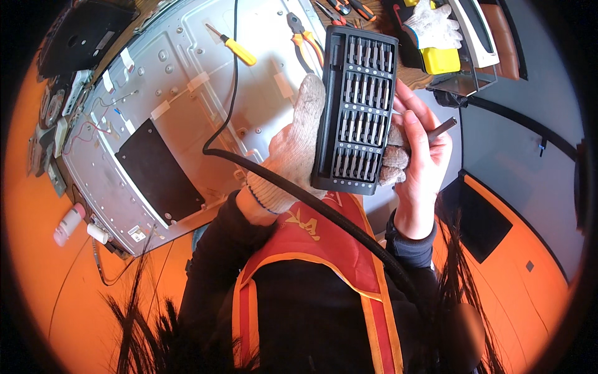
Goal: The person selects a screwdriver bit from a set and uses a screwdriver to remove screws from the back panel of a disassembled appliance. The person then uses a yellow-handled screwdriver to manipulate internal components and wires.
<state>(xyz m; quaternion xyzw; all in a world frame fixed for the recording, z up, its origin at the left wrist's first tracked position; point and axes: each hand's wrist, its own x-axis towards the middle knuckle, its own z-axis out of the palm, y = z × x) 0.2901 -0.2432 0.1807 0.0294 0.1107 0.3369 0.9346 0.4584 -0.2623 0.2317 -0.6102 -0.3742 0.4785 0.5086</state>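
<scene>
Left grip (293, 146) around bit case (332, 106) edges

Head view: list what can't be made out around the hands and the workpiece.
Gloved left hand: head view, its middle is hidden behind the screwdriver bit case.
Grey cylindrical handle: head view, partly covered by the bare right hand.
White label on the metal panel: head view, print too small.
Orange-and-black tool handle: head view, cut off by the top edge.
</scene>
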